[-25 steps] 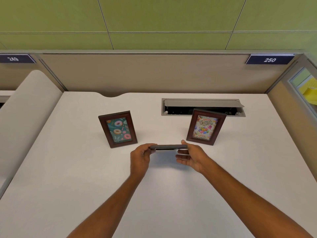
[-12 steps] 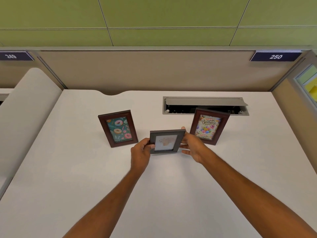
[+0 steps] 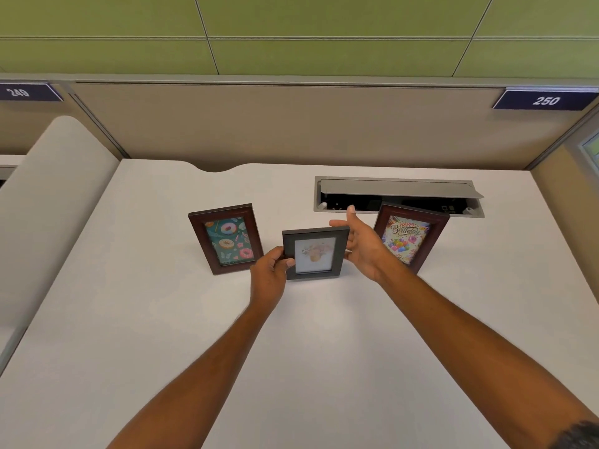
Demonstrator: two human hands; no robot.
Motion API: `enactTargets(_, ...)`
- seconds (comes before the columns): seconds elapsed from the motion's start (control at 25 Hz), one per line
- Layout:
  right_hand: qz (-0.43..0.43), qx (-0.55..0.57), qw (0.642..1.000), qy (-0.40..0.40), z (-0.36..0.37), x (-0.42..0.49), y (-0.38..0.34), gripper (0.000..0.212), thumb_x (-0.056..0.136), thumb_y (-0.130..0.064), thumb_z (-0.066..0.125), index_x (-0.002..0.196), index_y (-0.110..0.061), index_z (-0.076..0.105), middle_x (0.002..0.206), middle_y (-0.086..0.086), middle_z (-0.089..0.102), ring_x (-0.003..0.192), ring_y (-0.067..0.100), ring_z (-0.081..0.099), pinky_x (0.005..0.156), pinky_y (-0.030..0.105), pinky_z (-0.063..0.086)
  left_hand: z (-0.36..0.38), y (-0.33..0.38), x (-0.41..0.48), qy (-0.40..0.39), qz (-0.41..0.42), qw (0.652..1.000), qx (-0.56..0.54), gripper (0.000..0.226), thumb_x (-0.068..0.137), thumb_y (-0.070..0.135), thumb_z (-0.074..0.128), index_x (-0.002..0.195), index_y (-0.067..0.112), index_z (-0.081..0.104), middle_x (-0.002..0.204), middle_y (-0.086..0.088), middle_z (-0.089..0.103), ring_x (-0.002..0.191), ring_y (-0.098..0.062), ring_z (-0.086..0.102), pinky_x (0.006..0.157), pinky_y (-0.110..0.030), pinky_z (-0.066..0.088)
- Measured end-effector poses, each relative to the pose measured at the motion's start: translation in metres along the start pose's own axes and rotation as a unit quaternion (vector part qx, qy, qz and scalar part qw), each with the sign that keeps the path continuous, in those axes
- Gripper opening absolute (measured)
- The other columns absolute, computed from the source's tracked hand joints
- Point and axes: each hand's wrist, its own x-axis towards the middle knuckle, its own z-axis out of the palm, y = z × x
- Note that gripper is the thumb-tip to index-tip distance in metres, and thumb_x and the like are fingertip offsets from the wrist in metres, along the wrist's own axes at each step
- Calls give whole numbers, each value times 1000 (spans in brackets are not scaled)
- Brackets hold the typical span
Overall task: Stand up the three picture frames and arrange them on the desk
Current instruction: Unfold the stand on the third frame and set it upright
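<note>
In the left grip [image 3: 270, 276], grey frame [image 3: 315, 253] upright.

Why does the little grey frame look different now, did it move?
Yes. The grey frame was held flat, edge-on, between the two brown frames. Now it is tipped up to face us, in the same gap, left hand gripping it, right hand opening.

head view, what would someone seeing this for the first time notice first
Three picture frames in a row mid-desk: a donut print frame at left, a birthday card frame at right, both upright. Between them the small dark frame, the left hand pinching its edge and the right hand open beside it.
</note>
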Motion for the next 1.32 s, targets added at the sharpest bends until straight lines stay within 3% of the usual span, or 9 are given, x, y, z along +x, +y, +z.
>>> enactTargets(0.08,-10,10,1000,-1,3,9,-8,71,101,-71,49,135,-12,70,134,15,75,130,34,67,118,56,48,1,3,11,-23,-2,1000,-2,16,100,1,63,106,9,75,103,-9,81,94,-30,72,83,-38,61)
enactTargets(0.16,-21,11,1000,3,7,18,-16,71,101,-69,51,134,-9,70,135,18,73,129,36,68,117,57,49,1,6,20,-31,-7,1000,0,21,101,0,62,115,6,76,111,-9,81,107,-31,74,93,-45,64)
enactTargets(0.6,-30,-3,998,47,25,46,-34,68,103,-68,50,133,-10,71,125,15,77,119,32,72,108,50,57,-1,3,62,-26,-24,999,-2,19,104,-1,59,118,-2,71,117,-15,79,112,-39,73,94,-54,63)
enactTargets(0.8,-18,8,998,55,26,48,-30,69,104,-66,50,137,-9,70,131,15,76,122,32,71,106,46,56,3,-2,62,-44,-47,998,-24,18,107,1,57,120,-2,68,122,-17,78,116,-39,73,96,-56,63)
enactTargets(0.88,-14,18,998,58,27,47,-27,67,105,-65,50,138,-10,69,133,12,75,123,31,70,106,46,57,4,-3,62,-49,-50,997,-27,14,107,2,57,116,-2,67,120,-17,78,115,-40,72,95,-53,64)
enactTargets(1.04,-15,29,998,63,27,47,-24,64,104,-65,50,141,-15,66,133,12,75,125,32,70,109,49,56,3,-1,59,-49,-36,998,-20,9,108,4,58,105,11,63,110,-7,75,102,-25,70,80,-28,59)
enactTargets(1.2,-5,17,997,70,26,44,-23,74,103,-70,44,158,-19,49,149,11,65,138,33,61,120,56,45,2,1,55,-52,-38,997,-37,18,109,9,58,122,1,68,122,-12,77,112,-25,73,88,-40,64)
enactTargets(1.32,-7,-8,996,86,28,39,-22,82,103,-74,38,163,-18,44,159,9,57,147,30,53,128,54,35,-1,6,48,-43,-70,995,-62,31,107,13,62,137,8,65,119,-4,76,111,-19,71,87,-29,62)
